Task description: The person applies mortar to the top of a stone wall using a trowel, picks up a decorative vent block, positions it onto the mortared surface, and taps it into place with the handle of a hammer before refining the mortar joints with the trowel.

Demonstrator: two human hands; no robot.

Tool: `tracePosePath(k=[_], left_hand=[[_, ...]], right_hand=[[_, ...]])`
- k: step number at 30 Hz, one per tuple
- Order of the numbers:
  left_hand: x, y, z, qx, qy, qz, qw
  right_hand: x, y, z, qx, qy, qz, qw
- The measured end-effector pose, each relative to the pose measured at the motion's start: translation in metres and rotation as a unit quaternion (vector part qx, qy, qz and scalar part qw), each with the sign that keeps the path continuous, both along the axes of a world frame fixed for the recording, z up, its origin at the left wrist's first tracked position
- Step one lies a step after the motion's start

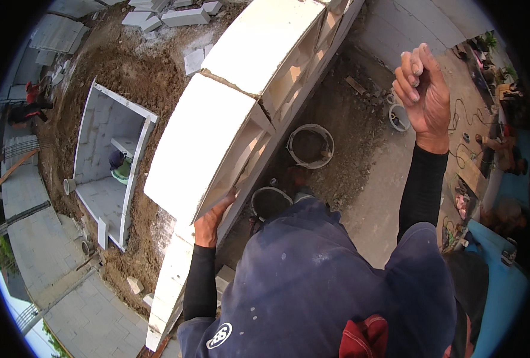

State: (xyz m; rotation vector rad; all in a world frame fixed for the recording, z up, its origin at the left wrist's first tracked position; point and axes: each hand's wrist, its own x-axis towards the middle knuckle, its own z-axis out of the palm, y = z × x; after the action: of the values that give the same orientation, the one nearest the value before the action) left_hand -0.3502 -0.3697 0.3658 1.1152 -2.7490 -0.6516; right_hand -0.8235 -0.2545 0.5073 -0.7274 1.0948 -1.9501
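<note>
A row of large white blocks (193,143) runs diagonally along the top of a wall, with deep hollows in the side facing me. My left hand (210,224) grips the lower edge of the nearer hollow block, its fingertips partly hidden against the hollow. Off to the right, my right hand (423,95) is raised in the air, away from the blocks. Its fingers are loosely bent and somewhat apart, and nothing shows in them. Black sleeves cover both forearms.
Below are a round tub (330,156), a second bucket (254,201) and a white bucket (401,122) with something inside. Beyond the wall, a person (121,169) is inside a grey block enclosure (101,128) amid dug soil. Another person (29,110) is far left. Cables and a blue sheet (491,268) lie right.
</note>
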Motion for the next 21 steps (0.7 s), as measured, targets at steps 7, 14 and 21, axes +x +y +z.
tracePosePath(k=[7,14,21], left_hand=[[-0.022,-0.002,0.017,-0.027,-0.098,0.067,0.993],[-0.006,0.003,0.000,-0.162,-0.097,0.003,0.982],[0.030,-0.004,-0.028,-0.345,-0.263,-0.199,0.879]], right_hand=[[0.031,0.101,-0.178,0.262,-0.282,-0.118,0.915],[0.062,0.122,-0.224,0.439,-0.256,-0.028,0.861],[0.002,0.090,-0.201,0.451,-0.010,0.020,0.892]])
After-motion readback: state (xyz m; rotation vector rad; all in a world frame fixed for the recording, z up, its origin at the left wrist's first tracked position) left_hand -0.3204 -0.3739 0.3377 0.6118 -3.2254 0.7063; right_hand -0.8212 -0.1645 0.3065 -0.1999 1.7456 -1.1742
